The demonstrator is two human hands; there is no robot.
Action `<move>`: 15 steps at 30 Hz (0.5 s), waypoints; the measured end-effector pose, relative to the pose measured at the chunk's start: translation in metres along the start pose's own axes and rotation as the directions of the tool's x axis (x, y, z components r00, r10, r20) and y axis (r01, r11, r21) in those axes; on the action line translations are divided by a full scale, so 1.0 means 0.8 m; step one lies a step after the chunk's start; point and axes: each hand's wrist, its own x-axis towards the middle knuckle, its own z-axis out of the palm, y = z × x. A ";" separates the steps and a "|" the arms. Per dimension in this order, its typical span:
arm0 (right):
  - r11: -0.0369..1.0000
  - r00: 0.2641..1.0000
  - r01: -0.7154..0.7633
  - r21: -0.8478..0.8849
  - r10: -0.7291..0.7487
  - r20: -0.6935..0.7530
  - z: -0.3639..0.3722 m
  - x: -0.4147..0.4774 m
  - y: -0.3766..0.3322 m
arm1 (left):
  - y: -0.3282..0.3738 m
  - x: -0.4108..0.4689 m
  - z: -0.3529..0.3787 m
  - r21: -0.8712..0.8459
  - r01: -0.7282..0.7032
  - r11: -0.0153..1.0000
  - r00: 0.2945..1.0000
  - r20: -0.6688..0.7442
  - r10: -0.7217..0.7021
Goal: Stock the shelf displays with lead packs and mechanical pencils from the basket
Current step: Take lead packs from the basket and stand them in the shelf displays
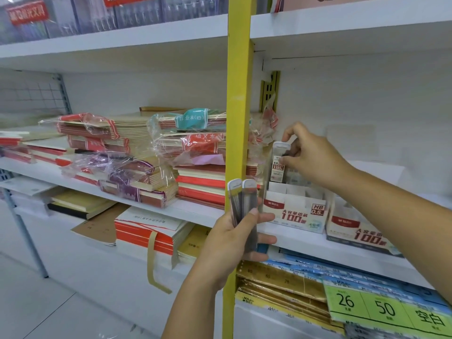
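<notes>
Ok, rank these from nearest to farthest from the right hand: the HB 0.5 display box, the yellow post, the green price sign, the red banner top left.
1. HB 0.5 display box, just below the right hand.
2. Yellow post, to its left.
3. Green price sign, lower right, on the shelf below.
4. Red banner, far upper left.

Two bare forearms, no sleeves in view. Left hand (234,238), right hand (310,155): no rings, watch, gloves.
</notes>
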 end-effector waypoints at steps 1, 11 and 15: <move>1.000 1.000 -0.012 0.000 0.012 0.011 0.002 0.002 0.002 | 0.000 0.000 0.000 0.001 0.002 1.000 1.000 -0.005 -0.002; 0.980 0.997 0.060 -0.190 -0.067 -0.031 -0.003 -0.023 -0.001 | 0.004 -0.003 0.003 0.003 -0.010 1.000 1.000 -0.027 0.010; 0.968 0.987 0.022 0.251 -0.061 0.147 -0.021 -0.074 -0.039 | 0.007 -0.007 0.006 0.052 -0.031 0.998 1.000 -0.003 0.031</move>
